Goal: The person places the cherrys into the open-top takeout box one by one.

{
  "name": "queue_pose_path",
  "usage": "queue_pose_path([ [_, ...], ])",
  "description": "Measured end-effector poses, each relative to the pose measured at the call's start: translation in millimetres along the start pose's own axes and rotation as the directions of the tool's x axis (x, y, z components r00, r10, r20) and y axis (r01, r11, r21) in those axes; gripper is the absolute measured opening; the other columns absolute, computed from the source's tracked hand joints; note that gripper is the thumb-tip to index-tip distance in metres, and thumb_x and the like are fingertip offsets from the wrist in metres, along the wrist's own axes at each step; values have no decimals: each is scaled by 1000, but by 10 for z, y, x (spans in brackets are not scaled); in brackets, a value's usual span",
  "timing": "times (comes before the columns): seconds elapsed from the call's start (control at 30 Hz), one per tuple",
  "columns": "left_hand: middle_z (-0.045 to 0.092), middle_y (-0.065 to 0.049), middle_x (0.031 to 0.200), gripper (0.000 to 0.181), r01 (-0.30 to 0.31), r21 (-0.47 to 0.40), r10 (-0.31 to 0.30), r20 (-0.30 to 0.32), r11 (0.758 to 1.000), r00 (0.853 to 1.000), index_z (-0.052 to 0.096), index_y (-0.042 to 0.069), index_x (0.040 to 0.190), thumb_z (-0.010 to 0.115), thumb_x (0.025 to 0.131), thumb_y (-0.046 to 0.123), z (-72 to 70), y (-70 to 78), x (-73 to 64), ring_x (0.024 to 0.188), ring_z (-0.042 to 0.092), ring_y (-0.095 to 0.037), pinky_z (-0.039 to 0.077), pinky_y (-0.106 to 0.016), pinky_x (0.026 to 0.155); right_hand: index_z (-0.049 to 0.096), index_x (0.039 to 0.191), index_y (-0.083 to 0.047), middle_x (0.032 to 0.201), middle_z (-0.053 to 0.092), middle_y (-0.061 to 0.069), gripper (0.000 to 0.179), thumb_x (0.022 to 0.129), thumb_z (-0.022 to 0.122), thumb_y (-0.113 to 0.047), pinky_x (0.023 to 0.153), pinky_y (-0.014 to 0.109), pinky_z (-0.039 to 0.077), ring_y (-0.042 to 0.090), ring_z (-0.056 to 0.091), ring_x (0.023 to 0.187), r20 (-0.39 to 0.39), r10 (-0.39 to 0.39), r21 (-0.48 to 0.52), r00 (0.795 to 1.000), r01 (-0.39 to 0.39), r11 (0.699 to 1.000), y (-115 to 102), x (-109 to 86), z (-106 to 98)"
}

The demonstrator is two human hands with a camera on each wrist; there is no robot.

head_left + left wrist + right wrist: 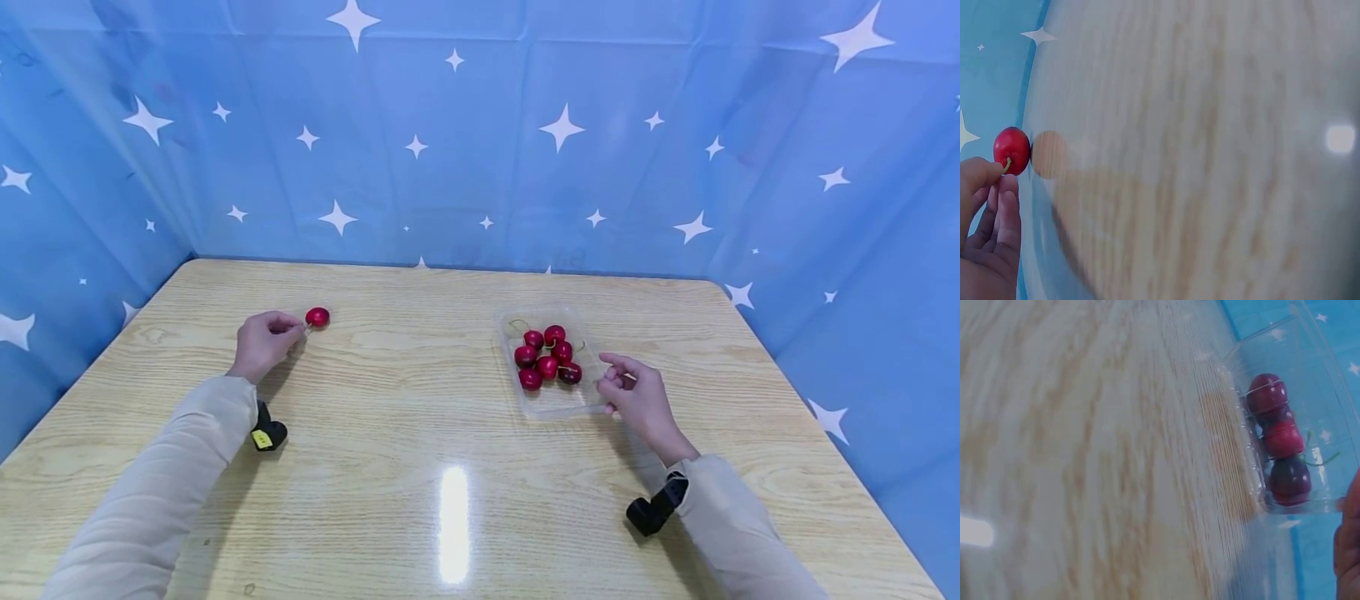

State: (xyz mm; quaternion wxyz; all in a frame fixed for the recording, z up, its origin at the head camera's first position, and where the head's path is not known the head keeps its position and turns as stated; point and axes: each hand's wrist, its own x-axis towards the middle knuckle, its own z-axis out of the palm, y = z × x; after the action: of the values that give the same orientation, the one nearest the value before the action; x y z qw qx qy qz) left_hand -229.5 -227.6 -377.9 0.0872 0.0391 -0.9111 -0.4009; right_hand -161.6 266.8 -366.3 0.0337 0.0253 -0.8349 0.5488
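Note:
At the far left of the table, my left hand (264, 343) pinches a red cherry (318, 317) by its short green stem between thumb and fingertips. The left wrist view shows this cherry (1012, 150) close to the tabletop; whether it touches is hard to tell. Right of centre stands a clear plastic box (555, 411) holding several dark red cherries (547, 367), some with stems. My right hand (639, 400) grips the right side of the box near its front corner, fingers curled. Only part of that hand shows in the right wrist view, beside the box wall.
The wooden table (390, 400) stretches between the two hands. Behind it and along both sides hangs a blue curtain (480, 167) with white stars. Each wrist carries a black camera mount, the left one (268, 429) with a yellow label.

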Motion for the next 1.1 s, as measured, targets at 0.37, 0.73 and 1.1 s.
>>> queue_pose_path([
  [0.37,59,-15,90,24,-30,-24,31,28,999,999,62,-1,97,56,87,20,12,88,-1,73,53,-18,44,-21,56,46,120,11,81,45,9,40,81,50,7,46,23,46,3,47,56,4,4,9,1000,-4,1000,-9,-5,4],
  [0.73,58,-14,89,29,-7,-151,7,2,989,1000,61,2,97,55,87,29,52,250,82,77,56,-28,45,-26,57,45,122,9,81,45,9,41,81,51,5,46,24,47,4,47,55,4,17,2,1000,-17,1000,-7,-19,3],
  [1.1,60,-4,85,30,-29,-218,29,-4,976,1000,62,0,100,58,85,26,73,432,118,78,57,-22,46,-24,61,46,121,10,80,45,9,40,81,50,6,46,23,46,4,47,55,-2,10,3,1000,-10,1000,-5,-16,2],
])
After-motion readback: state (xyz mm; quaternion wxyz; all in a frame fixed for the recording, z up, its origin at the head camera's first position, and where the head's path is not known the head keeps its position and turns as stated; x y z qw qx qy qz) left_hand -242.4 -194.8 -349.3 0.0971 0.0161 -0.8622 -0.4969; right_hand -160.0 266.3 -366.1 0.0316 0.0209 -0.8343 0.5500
